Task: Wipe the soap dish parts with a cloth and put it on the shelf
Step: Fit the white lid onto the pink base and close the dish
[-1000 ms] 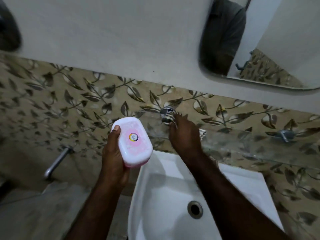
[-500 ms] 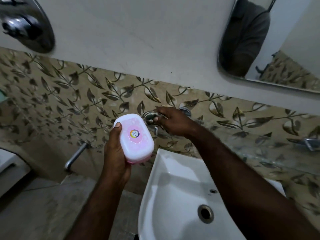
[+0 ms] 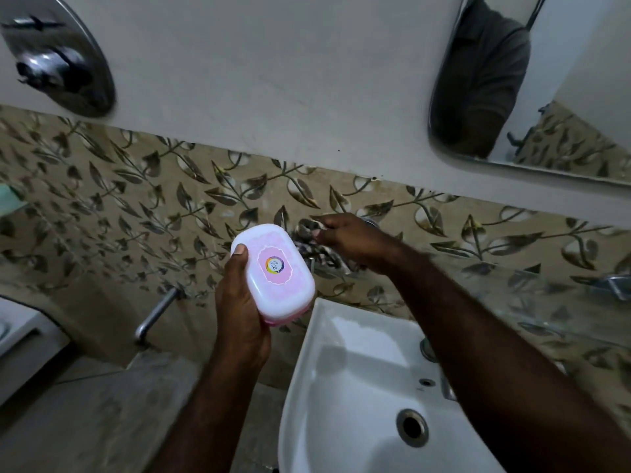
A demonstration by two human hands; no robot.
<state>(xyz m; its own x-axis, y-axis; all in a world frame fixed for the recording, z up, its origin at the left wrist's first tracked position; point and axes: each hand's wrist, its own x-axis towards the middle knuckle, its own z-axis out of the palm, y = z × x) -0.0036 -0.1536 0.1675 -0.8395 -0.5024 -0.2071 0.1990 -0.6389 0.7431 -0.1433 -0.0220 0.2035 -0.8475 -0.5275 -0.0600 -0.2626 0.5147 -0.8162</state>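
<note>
L hand (image 3: 240, 322) is gripping the closed pink-and-white soap dish (image 3: 273, 271) from below, thumb pressing on the lid's left edge. The dish is tilting far end up, hanging over the floor just left of the washbasin (image 3: 305, 356) rim, not touching it. R hand (image 3: 353, 238) is pinching a patterned cloth (image 3: 319, 257), blurred, by the leaf-tiled wall, just beside the dish's far-right corner. Glass shelf (image 3: 546, 291) is sitting at right above the basin, well apart from the dish.

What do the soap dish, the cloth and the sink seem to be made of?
The soap dish looks like glossy moulded plastic: white and pink, smooth rounded edges, a printed label. The cloth seems a soft patterned fabric, since it bunches; blur hides the weave. The sink appears glazed ceramic: white with soft reflections.
</note>
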